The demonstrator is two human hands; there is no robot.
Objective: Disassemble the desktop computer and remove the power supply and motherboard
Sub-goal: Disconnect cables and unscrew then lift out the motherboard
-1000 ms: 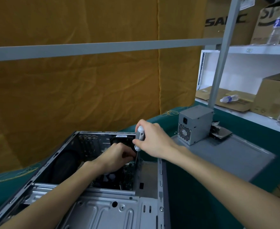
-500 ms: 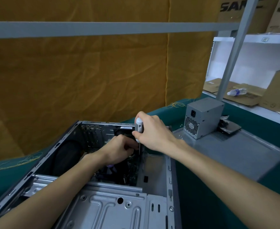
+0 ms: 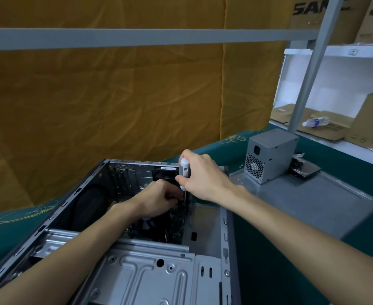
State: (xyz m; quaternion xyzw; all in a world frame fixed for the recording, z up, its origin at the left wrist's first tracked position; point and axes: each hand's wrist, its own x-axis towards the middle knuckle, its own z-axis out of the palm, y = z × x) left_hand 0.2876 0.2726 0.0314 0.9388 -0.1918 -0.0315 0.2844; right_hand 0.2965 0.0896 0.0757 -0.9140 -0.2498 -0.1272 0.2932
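Right hand clamped on upright screwdriver, left hand pinching its shaft steady over the motherboard inside the case; power supply parked near worktop's far edge.

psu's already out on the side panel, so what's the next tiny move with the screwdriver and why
Probably keep turning the screwdriver in place. The right hand grips its white handle upright, with the shaft running down into the open computer case, and the left hand is curled at the shaft's lower end, apparently steadying it. The screw itself is hidden, so I can't tell how loose it is.
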